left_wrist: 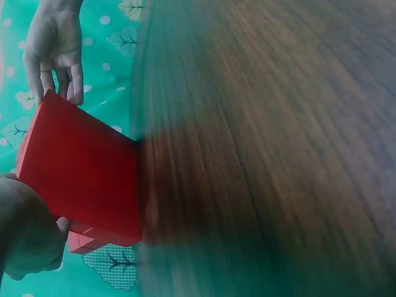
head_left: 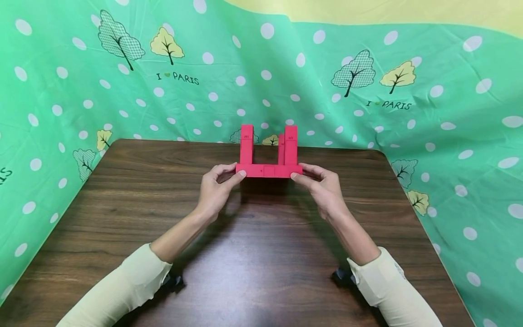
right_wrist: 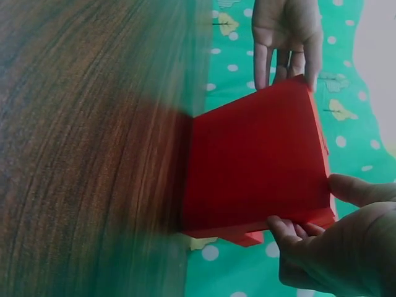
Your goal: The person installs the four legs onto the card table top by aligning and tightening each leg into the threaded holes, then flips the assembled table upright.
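Observation:
A red U-shaped piece [head_left: 269, 171] stands at the far side of the table, its long front bar crossing left to right. Behind that bar rise a left red block [head_left: 247, 144] and a right red block [head_left: 291, 145], both marked with small dark print; a slimmer red strip shows beside the right one. My left hand [head_left: 218, 184] pinches the bar's left end, thumb on the near side. At the opposite end, my right hand [head_left: 323, 186] pinches it the same way. Both wrist views show the broad, plain red face [left_wrist: 90, 167] reaching down to the tabletop.
The dark wood-grain table [head_left: 261, 254] spreads under both arms. A green dotted cloth [head_left: 229, 59] with printed trees hangs behind and along the sides. Small black devices [head_left: 173, 282] sit under the pale sleeves near both wrists.

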`<state>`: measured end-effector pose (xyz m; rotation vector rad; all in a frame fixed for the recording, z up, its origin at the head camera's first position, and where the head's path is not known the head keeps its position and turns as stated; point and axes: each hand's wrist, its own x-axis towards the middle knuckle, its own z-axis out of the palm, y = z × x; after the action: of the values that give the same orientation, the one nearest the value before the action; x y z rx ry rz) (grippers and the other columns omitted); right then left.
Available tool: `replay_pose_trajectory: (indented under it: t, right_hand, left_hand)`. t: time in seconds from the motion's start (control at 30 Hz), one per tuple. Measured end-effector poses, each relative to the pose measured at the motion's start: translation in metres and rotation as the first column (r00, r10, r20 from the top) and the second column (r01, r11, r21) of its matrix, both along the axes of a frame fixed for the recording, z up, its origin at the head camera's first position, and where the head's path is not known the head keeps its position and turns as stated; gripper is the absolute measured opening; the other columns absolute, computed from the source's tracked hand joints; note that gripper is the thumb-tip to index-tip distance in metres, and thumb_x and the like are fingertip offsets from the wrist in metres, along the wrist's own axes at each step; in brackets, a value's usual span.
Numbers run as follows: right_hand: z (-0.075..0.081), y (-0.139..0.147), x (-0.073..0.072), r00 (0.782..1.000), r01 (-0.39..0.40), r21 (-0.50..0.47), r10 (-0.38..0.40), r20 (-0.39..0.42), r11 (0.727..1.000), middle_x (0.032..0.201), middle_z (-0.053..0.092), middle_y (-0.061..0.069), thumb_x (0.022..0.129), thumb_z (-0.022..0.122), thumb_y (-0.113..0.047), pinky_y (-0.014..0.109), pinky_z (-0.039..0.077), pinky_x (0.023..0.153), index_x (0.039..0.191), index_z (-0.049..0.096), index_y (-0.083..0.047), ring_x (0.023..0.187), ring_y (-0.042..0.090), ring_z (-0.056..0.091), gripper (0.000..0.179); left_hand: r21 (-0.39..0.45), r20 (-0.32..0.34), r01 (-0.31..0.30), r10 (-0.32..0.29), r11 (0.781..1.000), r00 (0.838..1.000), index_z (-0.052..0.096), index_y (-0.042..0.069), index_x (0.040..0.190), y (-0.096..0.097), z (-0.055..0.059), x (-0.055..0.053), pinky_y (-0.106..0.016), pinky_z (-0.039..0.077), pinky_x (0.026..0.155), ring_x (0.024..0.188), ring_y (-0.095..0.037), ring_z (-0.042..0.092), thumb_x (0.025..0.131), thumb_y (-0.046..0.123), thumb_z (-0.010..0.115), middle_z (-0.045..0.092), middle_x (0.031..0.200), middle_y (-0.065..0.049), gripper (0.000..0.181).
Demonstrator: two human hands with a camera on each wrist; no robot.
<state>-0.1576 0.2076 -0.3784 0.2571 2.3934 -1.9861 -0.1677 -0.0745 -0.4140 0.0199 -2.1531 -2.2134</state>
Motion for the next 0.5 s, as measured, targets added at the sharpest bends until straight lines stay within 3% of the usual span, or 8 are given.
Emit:
replay_pose_trajectory:
  t: [0.27, 0.5]
  right_hand:
    - [0.005, -0.001, 0.001, 1.000, -0.005, 0.038, 0.005, -0.002, 0.999, 0.145, 0.068, 0.013, 0.101, 0.086, -0.030, 0.014, 0.060, 0.093, 0.153, 0.071, -0.008, 0.123, 0.020, 0.061, 0.058]
    - [0.007, -0.002, -0.001, 1.000, -0.010, 0.056, 0.012, -0.023, 0.998, 0.143, 0.069, 0.011, 0.103, 0.085, -0.035, 0.020, 0.058, 0.098, 0.152, 0.071, -0.009, 0.125, 0.021, 0.061, 0.057]
  left_hand:
    - [-0.015, -0.029, -0.010, 0.010, 1.000, 1.000, 0.077, -0.001, 0.135, 0.000, 0.006, -0.002, -0.013, 0.060, 0.096, 0.127, -0.022, 0.072, 0.103, 0.015, 0.084, 0.074, 0.147, -0.016, 0.037]
    - [-0.069, -0.019, -0.014, 0.013, 0.998, 1.000, 0.078, 0.003, 0.135, -0.002, 0.013, -0.005, -0.017, 0.056, 0.092, 0.123, -0.020, 0.069, 0.103, 0.024, 0.084, 0.076, 0.143, -0.014, 0.039]
